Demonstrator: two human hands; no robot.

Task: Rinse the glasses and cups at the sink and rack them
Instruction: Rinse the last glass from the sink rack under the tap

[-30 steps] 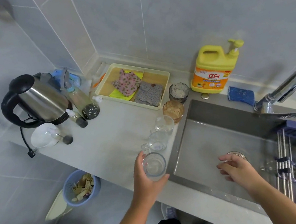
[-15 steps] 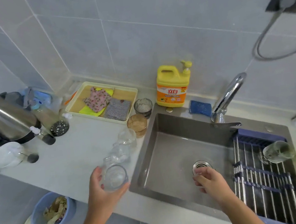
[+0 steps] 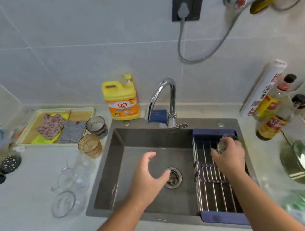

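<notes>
My right hand point(image 3: 230, 155) grips a clear glass cup point(image 3: 228, 139) lying on the roll-up rack point(image 3: 207, 182) over the right part of the sink point(image 3: 131, 138). My left hand point(image 3: 148, 173) hovers over the basin beside the drain point(image 3: 173, 177), fingers spread, holding nothing. On the counter left of the sink stand a clear glass point(image 3: 64, 203), two clear handled cups point(image 3: 68, 177), an amber glass point(image 3: 90, 145) and a dark ribbed glass point(image 3: 96, 124).
The faucet point(image 3: 164, 97) arches over the sink's back edge, with a yellow detergent jug point(image 3: 121, 100) and a blue sponge point(image 3: 157, 114) beside it. A tray of cloths point(image 3: 31, 131) sits far left. Sauce bottles point(image 3: 272, 113) and a metal pot point(image 3: 301, 164) crowd the right counter.
My left hand let go of the clear glass on the counter and moved over the basin. My right hand moved from the drain to the rack and took hold of the cup there.
</notes>
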